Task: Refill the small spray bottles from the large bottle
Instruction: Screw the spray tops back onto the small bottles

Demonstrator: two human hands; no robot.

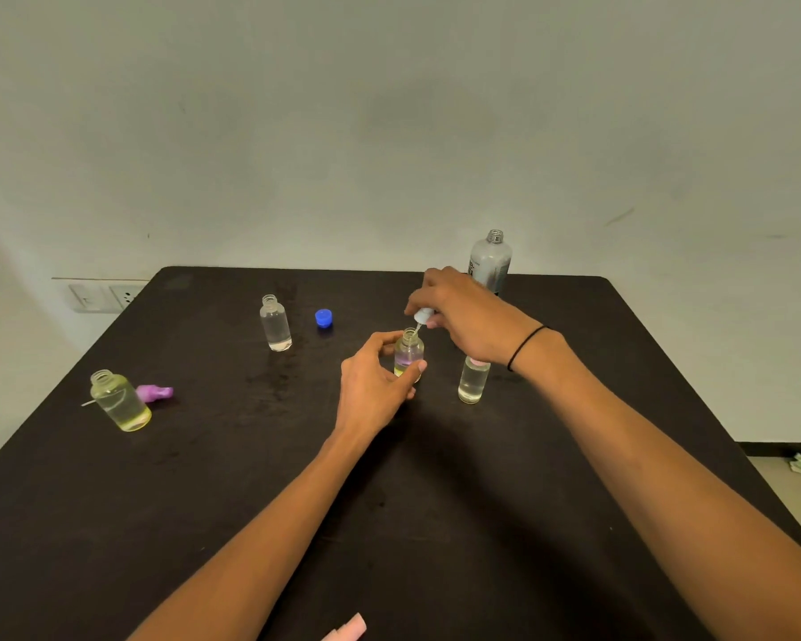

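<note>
Head view shows the left hand (374, 380) gripping the small clear plastic spray bottle (409, 353) mid-bench while the right hand (458, 316) pinches its white spray cap (422, 315) above the neck; likely light, slippery, tippable, best held round the body.

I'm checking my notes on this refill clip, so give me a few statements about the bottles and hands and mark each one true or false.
1. The left hand holds the small bottle in the middle of the table. True.
2. The right hand is pouring from the large bottle. False: the large bottle stands at the far edge, and the right hand holds a white spray head over the small bottle's neck.
3. The blue cap lies on the table, off the large bottle. True.
4. The purple spray head is screwed onto the yellowish bottle. False: it lies on the table behind that open bottle.
5. The clear bottle beside the blue cap has no top on. True.
</note>
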